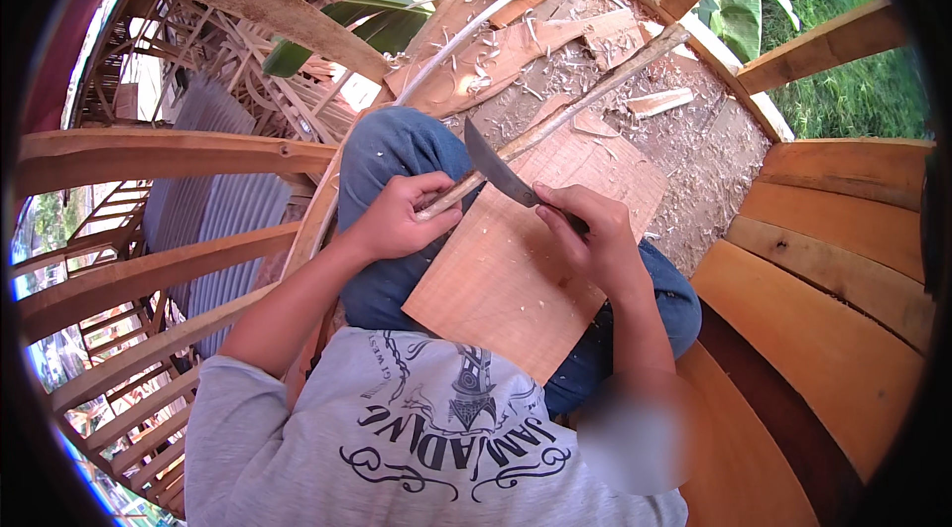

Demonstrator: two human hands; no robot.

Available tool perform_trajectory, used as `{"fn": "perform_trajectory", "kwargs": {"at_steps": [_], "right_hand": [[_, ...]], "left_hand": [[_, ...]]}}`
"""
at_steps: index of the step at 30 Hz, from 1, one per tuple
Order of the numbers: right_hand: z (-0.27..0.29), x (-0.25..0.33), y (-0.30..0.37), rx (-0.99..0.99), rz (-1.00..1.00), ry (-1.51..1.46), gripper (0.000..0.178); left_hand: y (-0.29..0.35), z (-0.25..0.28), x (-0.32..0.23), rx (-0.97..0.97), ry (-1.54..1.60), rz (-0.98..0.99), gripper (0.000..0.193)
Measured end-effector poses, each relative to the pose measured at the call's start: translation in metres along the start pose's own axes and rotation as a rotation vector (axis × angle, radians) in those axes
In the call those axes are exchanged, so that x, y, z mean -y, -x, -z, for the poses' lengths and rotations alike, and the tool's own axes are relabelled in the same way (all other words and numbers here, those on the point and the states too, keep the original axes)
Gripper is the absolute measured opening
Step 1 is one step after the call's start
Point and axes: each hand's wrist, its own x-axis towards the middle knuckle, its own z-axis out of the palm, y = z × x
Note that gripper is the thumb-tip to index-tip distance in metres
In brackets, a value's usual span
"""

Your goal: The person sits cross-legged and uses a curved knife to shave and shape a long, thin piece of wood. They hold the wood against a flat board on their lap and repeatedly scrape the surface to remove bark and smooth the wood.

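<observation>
My left hand (407, 215) is closed round the near end of a long wooden stick (595, 91), which slants away to the upper right over my lap. In my right hand (590, 230) is the handle of a knife with a dark curved blade (501, 170). The blade crosses the stick just beyond my left hand; whether its edge touches the wood I cannot tell. Under both hands a flat wooden board (506, 279) lies across my legs. Most of the knife's handle is hidden by my right fingers.
Curled wood shavings (694, 150) litter the floor ahead, with a short pale wood piece (661, 103) among them. Slatted wooden rails (169, 152) stand at my left, and a plank wall (833, 230) at my right. A long pale strip (466, 36) leans beyond my left knee.
</observation>
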Motion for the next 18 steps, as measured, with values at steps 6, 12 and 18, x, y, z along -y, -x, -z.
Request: {"fn": "perform_trajectory", "kwargs": {"at_steps": [6,12,18], "right_hand": [[0.030,-0.018,-0.001,-0.354,-0.232,0.102,0.015],[0.030,-0.034,-0.002,-0.514,-0.153,0.132,0.014],[0.032,-0.021,-0.003,-0.415,-0.022,0.326,0.017]], "left_hand": [[-0.001,-0.004,-0.009,-0.022,0.001,-0.001,0.010],[-0.012,-0.034,-0.049,-0.034,0.283,0.225,0.019],[-0.031,-0.062,-0.070,0.077,0.263,0.077,0.025]]}}
